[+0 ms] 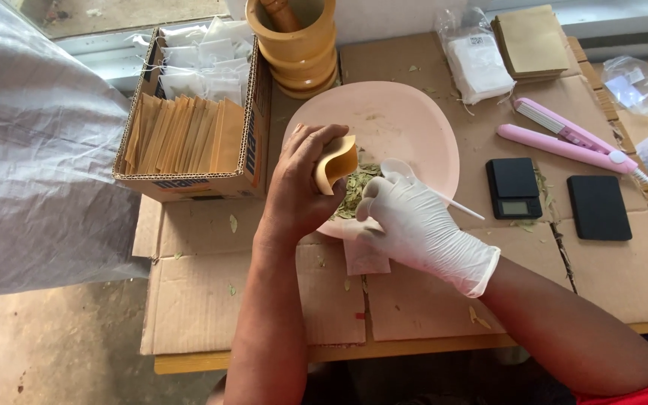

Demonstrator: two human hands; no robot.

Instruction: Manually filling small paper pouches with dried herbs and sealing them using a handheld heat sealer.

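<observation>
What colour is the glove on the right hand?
White, on the right hand; the left hand is bare. The head view shows it best.

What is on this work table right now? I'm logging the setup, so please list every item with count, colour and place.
Plate: one, pale pink, table centre.
Dried leaves: small pile, green, on the plate.
Spoon: one, white, over the plate.
Paper pouch: one, tan, held open above the plate.
Cardboard box: one, brown, left of the plate, holding tan pouches and white bags.
Mortar with pestle: one, yellow-brown wood, behind the plate.
Pocket scale: one, black, right of the plate.
Scale lid: one, black, further right.
Sealing tool: one, pink, far right.
Pouch stack: tan, top right.
Bag of white sachets: one, clear, top.
Left hand: bare, holding the pouch.
Right hand: white glove, holding the spoon.
</observation>
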